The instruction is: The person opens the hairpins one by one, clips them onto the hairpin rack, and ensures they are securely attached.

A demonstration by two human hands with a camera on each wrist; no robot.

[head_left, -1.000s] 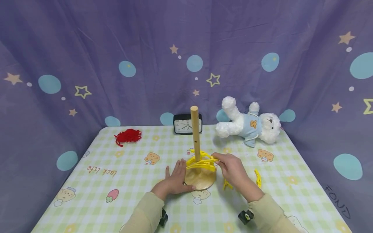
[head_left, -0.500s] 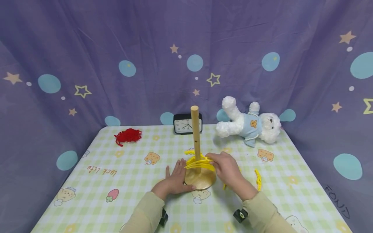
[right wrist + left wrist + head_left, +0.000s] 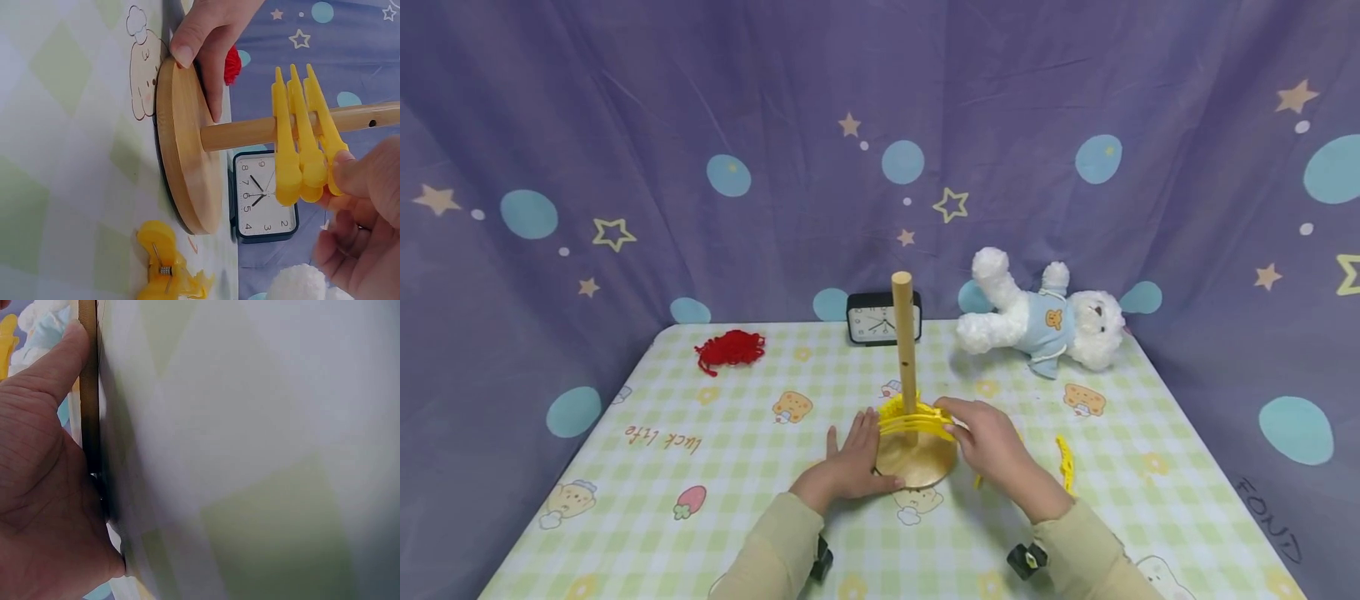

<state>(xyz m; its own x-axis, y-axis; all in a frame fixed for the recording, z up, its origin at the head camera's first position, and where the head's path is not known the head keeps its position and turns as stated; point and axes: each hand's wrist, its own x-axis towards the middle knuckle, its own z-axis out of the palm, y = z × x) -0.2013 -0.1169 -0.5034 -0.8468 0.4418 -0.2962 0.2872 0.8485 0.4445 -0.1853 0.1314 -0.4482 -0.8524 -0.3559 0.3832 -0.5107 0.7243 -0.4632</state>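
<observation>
A round wooden base [image 3: 916,463] carries an upright wooden pole [image 3: 905,342]. My left hand [image 3: 847,467] steadies the base from its left, fingers straight along the side and thumb on the rim; in the left wrist view the thumb [image 3: 59,362] touches the wood edge. Several yellow hair clips [image 3: 289,150] are stacked around the pole a little above the base. My right hand [image 3: 992,437] pinches the rounded end of the top clip [image 3: 324,128] between thumb and fingers, on the pole's right side.
A yellow spring hair clip [image 3: 164,265] lies right of the base, mostly behind the right hand in the head view. Another yellow clip [image 3: 1065,462] lies farther right. Behind stand a black clock [image 3: 868,320], red yarn [image 3: 730,348] and a white plush bear [image 3: 1048,321] on its side.
The top clip in my right hand has swung from tilted to nearly level with the ones below, closing around the pole. The right hand shifted slightly left; the left hand stayed on the base.
</observation>
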